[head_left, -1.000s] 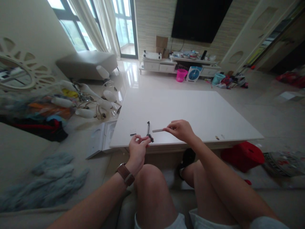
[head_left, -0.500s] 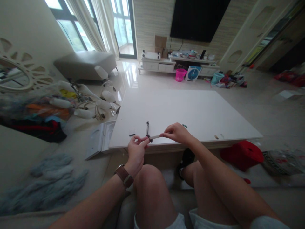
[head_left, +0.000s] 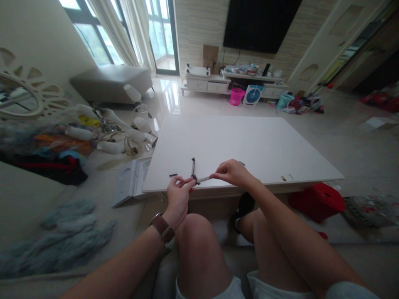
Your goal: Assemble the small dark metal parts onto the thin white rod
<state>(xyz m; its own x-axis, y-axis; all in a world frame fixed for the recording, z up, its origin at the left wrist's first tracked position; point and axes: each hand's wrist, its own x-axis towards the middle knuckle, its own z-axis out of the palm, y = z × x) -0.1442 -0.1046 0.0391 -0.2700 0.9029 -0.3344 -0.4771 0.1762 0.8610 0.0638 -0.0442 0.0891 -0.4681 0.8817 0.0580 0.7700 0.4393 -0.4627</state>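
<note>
My left hand (head_left: 178, 198), with a brown-strapped watch (head_left: 163, 227) on its wrist, pinches a small dark clip-like piece (head_left: 195, 178) over the front edge of the white table (head_left: 230, 141). A thin pale strip (head_left: 204, 179) runs from that piece to my right hand (head_left: 231, 171), whose fingers are closed on the strip's other end. Just beyond the left fingers, a slim dark-and-grey rod-like part (head_left: 193, 166) lies on the tabletop. Left of it rests a short black piece (head_left: 173, 175). A small dark green item (head_left: 242, 163) sits behind my right hand.
Small bits (head_left: 283, 178) lie near the table's right front edge. A red object (head_left: 319, 202) stands on the floor at right. To the left are a chandelier with white shades (head_left: 134, 136) and a white box-like tray (head_left: 126, 182). My knees are below the table edge.
The dark piece at my left fingertips has tilted slightly, and the strip's near end has shifted a little with it. Both hands otherwise hold almost the same position.
</note>
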